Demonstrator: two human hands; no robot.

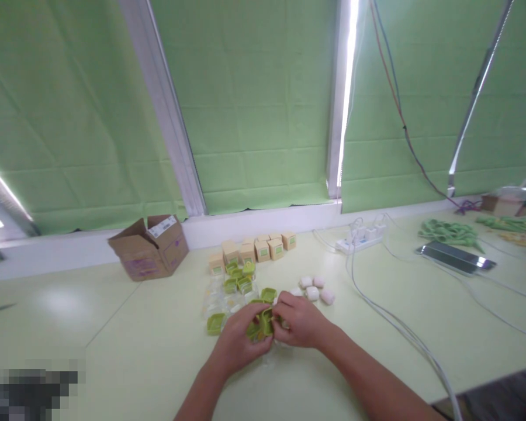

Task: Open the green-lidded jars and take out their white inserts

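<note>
In the middle of the table, my left hand (240, 342) is closed around a small green plastic tray (267, 323), thumb above and fingers below. My right hand (301, 320) is pinched at the tray's right side; whatever sits between its fingertips is too small to make out. More green trays (216, 323) lie around and behind my hands, among clear plastic pieces (214, 295). Just beyond my right hand are several small whitish rolls (312, 293). Parts of the trays under my hands are hidden.
Small tan boxes (262, 251) with green labels stand in a group behind the trays. An open cardboard box (155, 251) is at back left. On the right are a power strip (360, 240) with cables, a dark phone-like slab (456, 258) and green strips (447, 234).
</note>
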